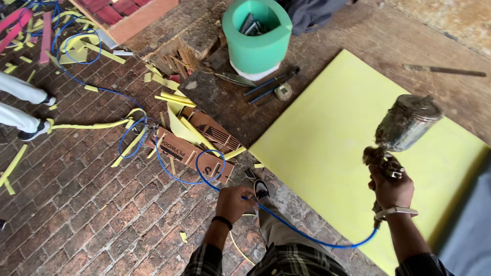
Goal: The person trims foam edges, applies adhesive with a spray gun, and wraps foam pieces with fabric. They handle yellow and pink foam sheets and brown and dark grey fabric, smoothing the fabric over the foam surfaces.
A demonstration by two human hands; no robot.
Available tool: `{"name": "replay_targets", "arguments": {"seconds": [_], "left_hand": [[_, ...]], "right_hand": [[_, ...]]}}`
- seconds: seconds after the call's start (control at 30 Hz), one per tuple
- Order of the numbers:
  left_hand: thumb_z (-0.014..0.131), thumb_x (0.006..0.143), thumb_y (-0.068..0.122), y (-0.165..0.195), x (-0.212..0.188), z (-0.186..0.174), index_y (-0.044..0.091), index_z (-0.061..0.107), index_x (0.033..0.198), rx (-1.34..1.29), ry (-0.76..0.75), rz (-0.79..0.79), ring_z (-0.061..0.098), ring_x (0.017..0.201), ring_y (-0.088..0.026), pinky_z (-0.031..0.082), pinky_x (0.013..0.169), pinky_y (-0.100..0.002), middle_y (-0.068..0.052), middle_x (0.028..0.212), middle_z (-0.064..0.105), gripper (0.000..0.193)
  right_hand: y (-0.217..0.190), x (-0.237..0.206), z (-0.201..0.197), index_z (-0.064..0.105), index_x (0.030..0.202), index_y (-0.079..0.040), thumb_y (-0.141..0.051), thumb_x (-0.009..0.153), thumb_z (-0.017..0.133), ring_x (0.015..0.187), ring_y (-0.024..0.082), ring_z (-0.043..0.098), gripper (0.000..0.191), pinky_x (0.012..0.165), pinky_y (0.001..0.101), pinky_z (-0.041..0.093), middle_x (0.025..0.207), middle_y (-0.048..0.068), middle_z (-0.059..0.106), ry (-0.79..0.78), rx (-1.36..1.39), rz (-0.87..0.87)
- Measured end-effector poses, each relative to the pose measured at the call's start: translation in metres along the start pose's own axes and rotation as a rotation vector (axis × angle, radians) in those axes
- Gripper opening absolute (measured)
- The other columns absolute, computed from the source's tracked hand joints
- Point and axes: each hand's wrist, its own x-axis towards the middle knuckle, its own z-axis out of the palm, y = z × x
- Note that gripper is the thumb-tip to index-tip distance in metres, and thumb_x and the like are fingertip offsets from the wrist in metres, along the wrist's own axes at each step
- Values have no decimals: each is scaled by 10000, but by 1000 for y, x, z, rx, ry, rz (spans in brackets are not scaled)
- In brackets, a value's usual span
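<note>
Gripping a paint spray gun (391, 166) at right of centre, the right hand (391, 190) is clamped around the gun's handle, with a pale band at the wrist. A grimy metal cup (408, 121) sits tilted on top of the gun, above the hand. The gun is held over a large yellow sheet (327, 148) that lies flat on the floor across the right half of the frame. A blue air hose (302, 232) runs from the base of the gun down along the lower edge of the frame and up to the left hand (234, 203), which is closed around it at lower centre and wears a dark wristband. Beyond the left hand the hose loops over printed cardboard pieces (189, 151) and trails away to the upper left across the brick floor (76, 204). Yellow offcut strips (89, 125) are scattered over the bricks in the left half of the frame. A green cylindrical container (255, 43) stands upright at top centre, holding dark items that cannot be identified. Just below it lie a trowel (232, 78) and a small round metal fitting (283, 91). The legs and shoes of another person (23, 105) show at the left edge, well apart from the hands. The wearer's own shoe (261, 188) shows just beside the left hand.
</note>
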Motion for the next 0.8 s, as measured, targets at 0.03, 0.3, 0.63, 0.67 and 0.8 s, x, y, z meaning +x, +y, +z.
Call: {"name": "replay_targets", "arguments": {"seconds": [0.03,0.3,0.63,0.67,0.8], "left_hand": [[949,593,276,-5,12,-10,141,814,884,-24,-5,-31,758,806,-264,591,744,-390,-93,842,773,347],[952,594,294,-50,101,-98,211,796,947,261,-102,-185,734,823,-250,543,830,-417,-50,813,766,395],[875,765,418,-126,137,-203,157,659,1258,446,-147,-562,640,1187,-313,493,1037,-453,-136,1251,695,598],[824,796,434,-127,138,-204,176,651,1288,308,-167,-597,643,1205,-291,485,1053,-456,-116,1293,685,583],[713,874,476,-123,138,-194,205,607,1370,32,-330,-680,628,1270,-254,466,1090,-453,-74,1393,648,575]], "right_hand": [[-7,8,13,691,1142,82,-124,989,732,731,214,696,260,657,344,553,913,150,733,-70,124,30],[-81,59,191,683,1267,18,-152,931,698,907,180,741,378,720,323,572,1037,57,785,-611,525,-160],[-163,74,466,638,1375,-31,-344,890,789,918,145,718,596,707,322,557,1082,91,772,-510,462,-178],[-166,72,480,592,1433,-27,-338,894,801,960,152,716,657,768,318,557,1121,102,766,-423,420,-266],[-171,60,514,431,1553,-40,-361,903,779,1003,141,727,804,851,291,568,1184,97,762,-385,489,-289]]}}
